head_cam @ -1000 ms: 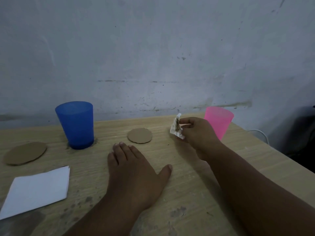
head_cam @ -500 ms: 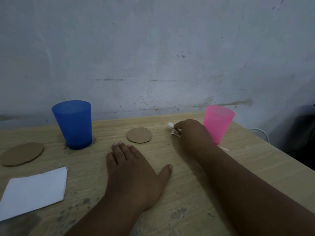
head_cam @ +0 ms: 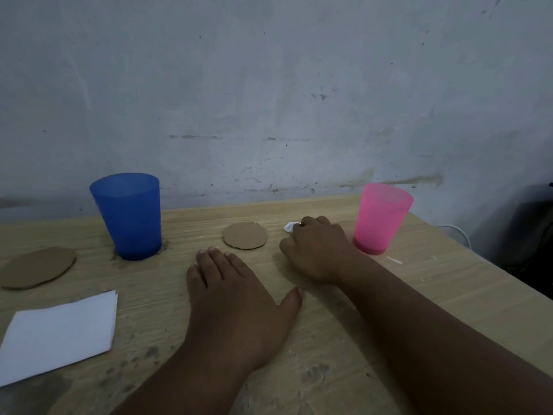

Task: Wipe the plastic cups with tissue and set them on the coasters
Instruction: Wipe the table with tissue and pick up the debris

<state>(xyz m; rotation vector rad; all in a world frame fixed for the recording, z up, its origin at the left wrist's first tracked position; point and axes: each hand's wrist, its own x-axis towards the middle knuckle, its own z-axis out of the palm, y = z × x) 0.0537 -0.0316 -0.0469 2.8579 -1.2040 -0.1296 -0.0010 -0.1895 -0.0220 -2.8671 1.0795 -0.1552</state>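
Right hand lowered to table, fingers curled over crumpled tissue, likely discarding it | left hand flat, empty, bracing | pink cup, blue cup off cardboard coasters | folded tissue front-left

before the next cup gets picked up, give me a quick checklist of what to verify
1. Pink cup upright, within reach of the right hand: ok.
2. Right hand free: not ok, closed on a used tissue wad.
3. Left hand free: ok, flat on the table.
4. Middle coaster bare: ok.
5. Blue cup on a coaster: not ok, it stands on the table beside the left coaster.
6. Fresh tissue available: ok.
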